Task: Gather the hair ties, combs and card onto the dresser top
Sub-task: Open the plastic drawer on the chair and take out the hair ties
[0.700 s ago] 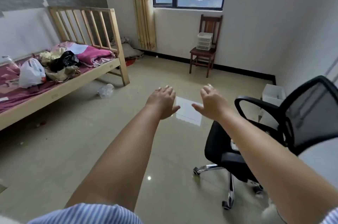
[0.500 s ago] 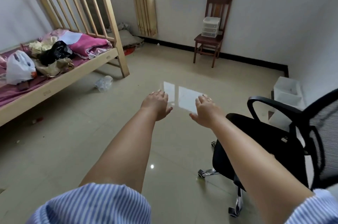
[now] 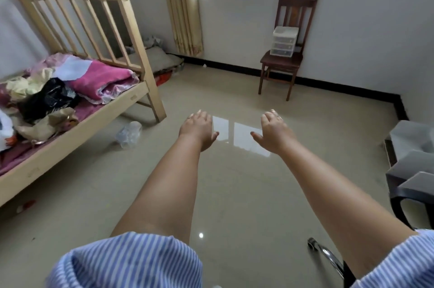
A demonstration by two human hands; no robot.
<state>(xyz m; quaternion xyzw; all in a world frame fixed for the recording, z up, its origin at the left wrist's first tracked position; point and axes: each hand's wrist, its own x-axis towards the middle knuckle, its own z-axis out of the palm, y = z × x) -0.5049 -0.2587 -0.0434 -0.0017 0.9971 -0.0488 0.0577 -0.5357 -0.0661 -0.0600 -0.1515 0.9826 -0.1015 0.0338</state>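
Observation:
Both my arms stretch forward over a glossy tiled floor. My left hand [image 3: 198, 129] is palm down with fingers loosely spread and holds nothing. My right hand [image 3: 272, 132] mirrors it a little to the right, also palm down, fingers apart and empty. No hair ties, combs, card or dresser show in this view.
A wooden bed [image 3: 77, 121] piled with blankets and bags runs along the left. A crumpled plastic bottle [image 3: 129, 134] lies on the floor beside it. A wooden chair [image 3: 285, 62] with a small plastic drawer unit [image 3: 283, 41] stands under the window. An office chair [image 3: 408, 193] sits at the right edge.
The view has swung left and down, so the office chair has slid mostly out at the right edge. Both hands stay outstretched and empty, slightly further apart.

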